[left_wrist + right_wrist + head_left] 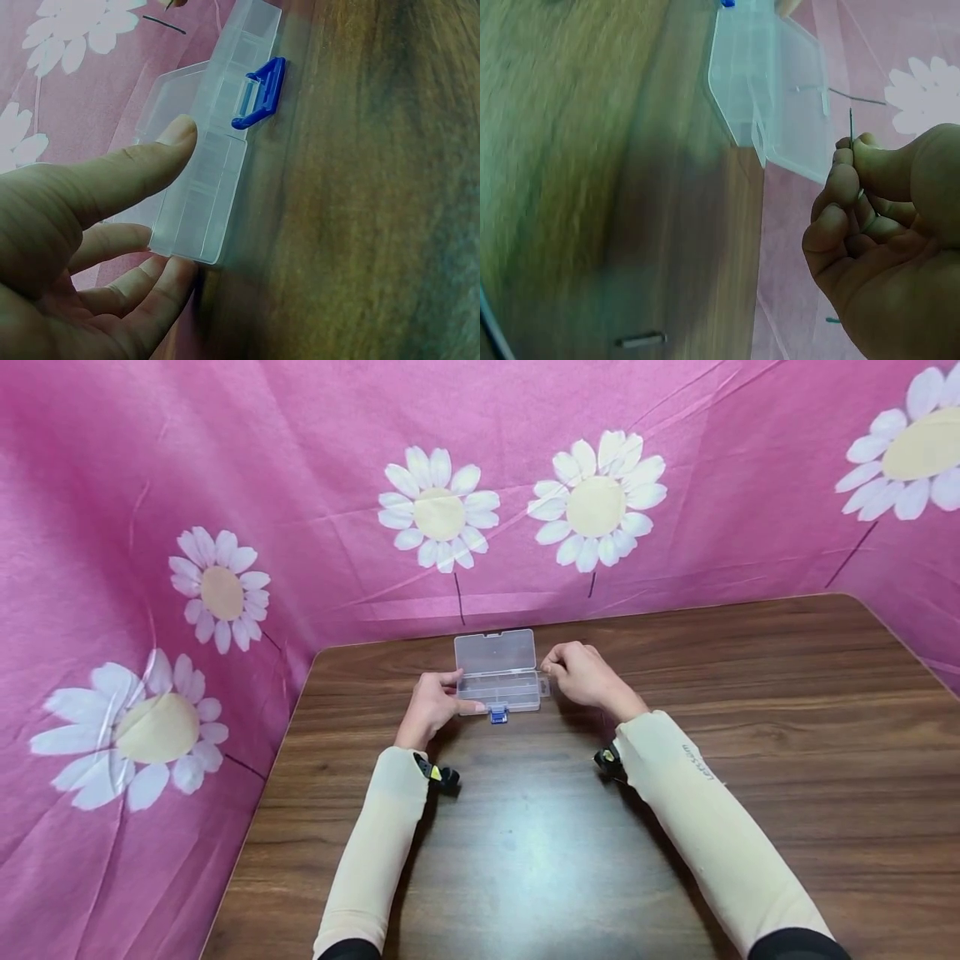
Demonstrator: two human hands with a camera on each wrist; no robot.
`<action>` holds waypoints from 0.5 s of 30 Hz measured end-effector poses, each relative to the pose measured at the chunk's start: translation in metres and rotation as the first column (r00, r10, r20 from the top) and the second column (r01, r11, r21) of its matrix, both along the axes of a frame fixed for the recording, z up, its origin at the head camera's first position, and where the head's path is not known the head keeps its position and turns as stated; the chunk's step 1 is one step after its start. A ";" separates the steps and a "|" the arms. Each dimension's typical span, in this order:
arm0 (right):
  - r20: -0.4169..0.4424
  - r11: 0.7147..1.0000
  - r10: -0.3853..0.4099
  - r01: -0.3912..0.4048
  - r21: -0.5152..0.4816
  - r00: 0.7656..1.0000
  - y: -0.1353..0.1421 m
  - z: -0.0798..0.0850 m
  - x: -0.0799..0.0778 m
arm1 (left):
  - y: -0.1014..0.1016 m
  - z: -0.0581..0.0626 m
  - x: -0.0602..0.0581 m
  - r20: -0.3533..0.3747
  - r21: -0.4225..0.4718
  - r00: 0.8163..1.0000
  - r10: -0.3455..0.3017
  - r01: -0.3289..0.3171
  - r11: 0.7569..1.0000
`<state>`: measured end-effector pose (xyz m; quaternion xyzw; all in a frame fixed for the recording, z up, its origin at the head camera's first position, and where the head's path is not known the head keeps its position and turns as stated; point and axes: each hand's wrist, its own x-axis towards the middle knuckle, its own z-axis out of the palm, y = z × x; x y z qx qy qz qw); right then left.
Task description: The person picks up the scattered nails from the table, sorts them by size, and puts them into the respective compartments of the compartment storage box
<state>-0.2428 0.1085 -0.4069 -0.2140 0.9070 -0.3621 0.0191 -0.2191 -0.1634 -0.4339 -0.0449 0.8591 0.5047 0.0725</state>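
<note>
Your left grip [433,702] holds the open box [497,653] by its left end on the counter [750,735] while your right grip [587,675] pinches a pin [851,126] beside the box, so loosening fingertips could drop the pin and a left-hand tug tip the box.

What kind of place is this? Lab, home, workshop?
Probably a makeshift filming corner; room type can't be told. Daisy-print pink cloth hangs behind and left of a wood-grain table, and a small black camera sits at the left wrist.
</note>
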 end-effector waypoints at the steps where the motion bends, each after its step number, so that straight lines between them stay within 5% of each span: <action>1: 0.004 1.000 0.002 -0.002 0.001 1.000 -0.002 0.000 0.000 | 0.000 0.000 0.000 0.000 -0.002 1.000 -0.001 0.001 1.000; 15: 0.017 0.995 0.080 -0.081 0.062 0.997 -0.038 -0.003 0.004 | 0.001 -0.001 0.001 -0.004 0.003 1.000 0.020 -0.020 1.000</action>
